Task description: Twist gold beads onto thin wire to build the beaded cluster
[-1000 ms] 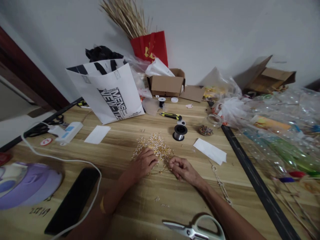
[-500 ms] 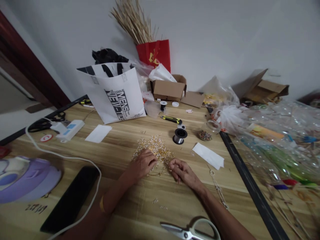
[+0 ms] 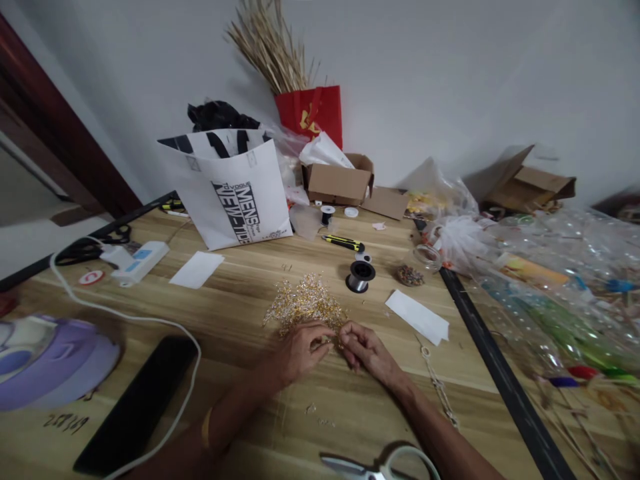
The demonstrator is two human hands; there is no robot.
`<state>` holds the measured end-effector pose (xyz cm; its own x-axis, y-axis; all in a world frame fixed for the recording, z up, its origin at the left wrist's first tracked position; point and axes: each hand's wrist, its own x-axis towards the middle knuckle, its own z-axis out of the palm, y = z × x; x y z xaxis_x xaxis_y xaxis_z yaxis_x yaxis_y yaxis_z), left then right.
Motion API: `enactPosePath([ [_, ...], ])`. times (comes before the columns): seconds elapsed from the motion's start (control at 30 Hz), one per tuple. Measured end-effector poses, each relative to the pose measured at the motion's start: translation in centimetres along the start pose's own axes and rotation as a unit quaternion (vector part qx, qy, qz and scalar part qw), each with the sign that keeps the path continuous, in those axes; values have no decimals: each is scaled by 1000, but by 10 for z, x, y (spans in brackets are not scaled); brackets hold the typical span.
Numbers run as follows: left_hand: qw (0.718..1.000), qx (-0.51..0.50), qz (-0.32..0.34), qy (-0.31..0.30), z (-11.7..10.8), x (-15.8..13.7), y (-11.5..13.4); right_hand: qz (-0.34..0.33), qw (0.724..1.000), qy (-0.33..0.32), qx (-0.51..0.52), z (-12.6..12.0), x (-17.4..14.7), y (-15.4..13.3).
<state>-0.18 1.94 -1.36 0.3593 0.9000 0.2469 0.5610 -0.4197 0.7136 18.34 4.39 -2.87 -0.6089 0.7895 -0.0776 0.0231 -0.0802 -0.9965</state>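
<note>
A loose heap of small gold and clear beads (image 3: 305, 300) lies on the wooden table in front of me. At its near edge my left hand (image 3: 304, 350) is closed, thumb and fingers curved into a pinch towards the right hand. My right hand (image 3: 367, 348) is closed too, its fingertips nearly meeting the left ones. What the fingertips pinch is too small to make out. A few tiny clear pieces (image 3: 326, 422) lie nearer to me, above a pair of scissors (image 3: 360, 467). Right of my right forearm lies a knotted pale cord (image 3: 439, 387).
Behind the beads are a wire spool (image 3: 360, 276), a yellow cutter (image 3: 343, 243) and a jar of coloured beads (image 3: 411, 272). A white bag (image 3: 235, 193) stands back left. A black phone (image 3: 137, 403) and white cable (image 3: 150, 319) lie left; plastic-wrapped goods (image 3: 540, 293) fill the right.
My left hand has moved off the bead heap, towards me and right, closing up to the right hand. The right hand stays almost in place. The view has shifted slightly.
</note>
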Motion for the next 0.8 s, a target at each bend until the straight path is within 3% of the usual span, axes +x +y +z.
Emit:
enactPosePath([
  [0.2, 999, 8, -26, -29, 8, -2, 4, -10, 1000, -5, -3, -2, 0, 1],
  [0.5, 998, 37, 46, -19, 10, -3, 1, -31, 995, 16, -89, 5, -3, 2],
  [0.63, 997, 56, 47, -35, 10, -4, -2, -66, 984, 49, -161, 5, -4, 2],
  [0.8, 995, 73, 41, -50, 10, -4, -3, -63, 980, 61, -178, 2, -4, 2],
])
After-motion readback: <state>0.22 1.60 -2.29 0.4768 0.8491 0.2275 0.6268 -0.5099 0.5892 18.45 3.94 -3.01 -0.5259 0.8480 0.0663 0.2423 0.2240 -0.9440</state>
